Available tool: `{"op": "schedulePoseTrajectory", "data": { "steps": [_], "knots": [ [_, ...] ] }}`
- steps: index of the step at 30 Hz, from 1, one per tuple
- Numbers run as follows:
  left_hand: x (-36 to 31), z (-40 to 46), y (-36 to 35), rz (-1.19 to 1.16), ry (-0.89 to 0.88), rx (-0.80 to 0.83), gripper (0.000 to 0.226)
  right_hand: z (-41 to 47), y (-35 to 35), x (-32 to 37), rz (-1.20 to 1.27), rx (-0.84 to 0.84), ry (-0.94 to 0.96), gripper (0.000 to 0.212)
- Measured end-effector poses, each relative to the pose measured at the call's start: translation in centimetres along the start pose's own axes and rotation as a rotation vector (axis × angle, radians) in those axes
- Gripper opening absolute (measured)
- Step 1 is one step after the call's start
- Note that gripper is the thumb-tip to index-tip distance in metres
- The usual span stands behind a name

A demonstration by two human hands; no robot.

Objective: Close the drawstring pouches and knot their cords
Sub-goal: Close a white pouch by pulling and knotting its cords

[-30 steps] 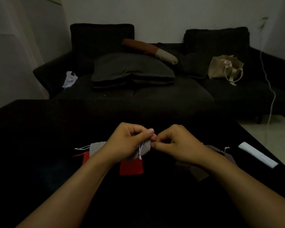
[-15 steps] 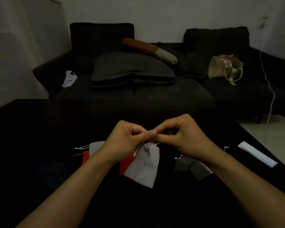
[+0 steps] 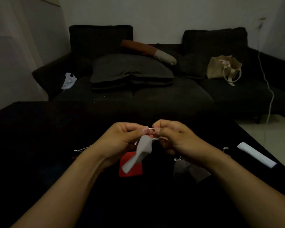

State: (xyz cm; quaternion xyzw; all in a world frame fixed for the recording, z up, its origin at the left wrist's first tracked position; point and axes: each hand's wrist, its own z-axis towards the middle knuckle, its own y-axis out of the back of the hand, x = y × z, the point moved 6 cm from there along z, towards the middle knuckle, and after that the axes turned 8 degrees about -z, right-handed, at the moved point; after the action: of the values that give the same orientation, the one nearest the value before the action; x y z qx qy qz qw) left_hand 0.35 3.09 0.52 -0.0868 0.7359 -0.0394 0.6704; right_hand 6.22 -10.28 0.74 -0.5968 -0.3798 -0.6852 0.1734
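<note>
A small grey drawstring pouch (image 3: 141, 152) hangs in the air between my hands, its mouth gathered and its body drooping down to the left. My left hand (image 3: 122, 137) and my right hand (image 3: 173, 137) both pinch its white cord (image 3: 152, 134), which shows as two short strands stretched between the fingertips. Beneath it a red pouch (image 3: 132, 168) lies flat on the black table (image 3: 39, 145). Two darker grey pouches (image 3: 186, 170) rest under my right wrist. Another pouch's white cord end (image 3: 82, 149) peeks out left of my left wrist.
A white folded strip (image 3: 255, 154) lies near the table's right edge. Beyond the table stands a dark sofa (image 3: 155, 96) with a grey cushion (image 3: 130, 69), a beige bag (image 3: 224, 68) and a white plastic bag (image 3: 69, 80). A white cable (image 3: 268, 83) hangs at right.
The grey pouch was lifted off the table and hangs from its cord. My hands have drawn slightly apart, stretching the cord between them, and the pouch's body has swung to the left.
</note>
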Motion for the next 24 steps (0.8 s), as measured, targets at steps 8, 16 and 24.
{"op": "schedulePoseTrajectory", "data": {
  "steps": [8, 16, 24],
  "knots": [
    [0.0, 0.1, 0.1, -0.030, 0.010, -0.017, 0.013, -0.3, 1.0, 1.6, -0.070, -0.123, 0.268, 0.024],
    [-0.1, 0.2, 0.1, -0.111, -0.007, -0.013, 0.021, 0.1, 1.2, 0.5, 0.172, -0.204, 0.149, 0.008],
    [-0.5, 0.2, 0.4, -0.144, -0.106, -0.153, 0.032, -0.3, 2.1, 0.8, -0.075, -0.094, 0.106, 0.015]
  ]
}}
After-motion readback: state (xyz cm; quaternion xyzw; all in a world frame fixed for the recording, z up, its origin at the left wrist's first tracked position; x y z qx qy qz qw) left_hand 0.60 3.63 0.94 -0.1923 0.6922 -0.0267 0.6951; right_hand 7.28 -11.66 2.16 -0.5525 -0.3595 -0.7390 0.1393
